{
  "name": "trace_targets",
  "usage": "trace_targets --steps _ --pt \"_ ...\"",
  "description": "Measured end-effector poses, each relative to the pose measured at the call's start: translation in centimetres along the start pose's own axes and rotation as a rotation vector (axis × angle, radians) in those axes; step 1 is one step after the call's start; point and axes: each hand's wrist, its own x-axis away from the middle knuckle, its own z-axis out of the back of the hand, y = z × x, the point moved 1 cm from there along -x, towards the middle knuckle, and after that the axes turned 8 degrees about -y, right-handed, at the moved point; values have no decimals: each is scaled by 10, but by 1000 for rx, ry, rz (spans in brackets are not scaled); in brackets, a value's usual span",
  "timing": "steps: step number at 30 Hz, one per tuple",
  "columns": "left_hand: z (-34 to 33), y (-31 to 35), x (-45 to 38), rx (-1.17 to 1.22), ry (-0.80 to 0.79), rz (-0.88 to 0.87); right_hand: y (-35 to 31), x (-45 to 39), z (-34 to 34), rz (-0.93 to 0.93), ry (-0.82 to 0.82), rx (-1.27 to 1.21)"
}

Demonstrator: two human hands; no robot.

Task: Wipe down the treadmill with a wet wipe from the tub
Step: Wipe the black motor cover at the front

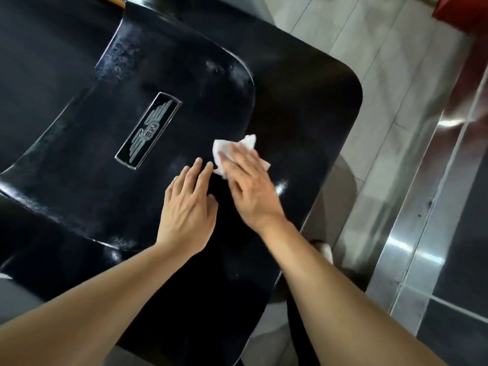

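Observation:
The glossy black treadmill cover (290,107) fills most of the view, with a silver winged badge (148,130) set in its raised middle panel. A crumpled white wet wipe (224,149) lies on the cover right of the badge. My right hand (250,186) presses flat on the wipe with straight fingers, covering most of it. My left hand (188,207) rests flat on the cover just left of the right hand, fingers straight, holding nothing. The tub is not in view.
Pale tiled floor (369,48) lies beyond the cover's right edge. A shiny metal strip (435,207) runs diagonally at the right, with dark flooring past it. A red object (464,11) sits at the top right corner.

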Motion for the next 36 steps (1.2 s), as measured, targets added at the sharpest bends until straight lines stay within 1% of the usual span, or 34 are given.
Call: trace_targets --steps 1,2,4,5,6,7,8,9,10,11,12,13,14,15,16,19,22,23,24,25,26,29,30,32,33,34,35,36 --pt "2 5 -7 9 -6 14 20 -1 11 -33 52 -26" --pt "4 10 -13 10 -22 22 43 0 24 -117 140 -45" --pt "6 16 -24 -20 -47 8 86 5 50 -399 301 -70" --pt "6 18 -30 -48 -45 -10 101 5 57 -543 347 -75" --pt "5 21 -36 -70 -39 -22 106 1 60 -657 385 -62" --pt "3 23 -41 -77 -33 -16 102 -5 58 -701 417 -35" --pt "1 26 -45 -72 -29 4 94 -12 52 -647 425 -12" --pt "0 29 -46 -61 -22 32 77 -16 44 -519 395 -10" --pt "-1 31 -46 -52 -14 58 56 -18 33 -345 316 -20" --pt "-2 33 -45 -42 -9 76 36 -16 22 -174 205 -23" --pt "-3 35 -45 -31 -9 87 20 -13 16 -55 93 -23" --pt "-3 36 -46 -21 -9 93 17 -12 16 14 25 -24" --pt "-2 37 -47 -19 -7 98 26 -12 21 41 6 -28" --pt "-2 37 -48 -26 -2 106 44 -13 29 25 18 -35" --pt "-1 38 -49 -35 2 115 64 -14 40 -34 58 -53" --pt "-1 44 -55 -47 15 134 129 -15 80 -335 279 -14" --pt "-2 51 -71 -33 49 157 153 -29 101 -670 367 -86" --pt "-1 53 -77 -21 63 172 154 -37 101 -724 391 -81" --pt "1 54 -84 -6 77 187 152 -44 99 -730 393 -41" --pt "2 55 -92 7 89 194 145 -48 92 -671 370 9" --pt "3 57 -99 15 100 195 133 -49 83 -554 317 52" --pt "2 65 -118 44 130 219 84 -40 58 -128 -6 43" --pt "0 68 -123 56 138 237 77 -40 56 -20 -87 35" --pt "-3 74 -127 70 159 279 89 -59 70 163 -167 41" --pt "-5 77 -127 72 172 289 104 -70 79 201 -178 76" --pt "-6 80 -128 67 182 282 124 -83 89 176 -137 129" --pt "-7 82 -130 58 186 258 148 -95 101 84 -64 177" --pt "-6 84 -134 50 185 231 173 -106 115 -72 -2 204"
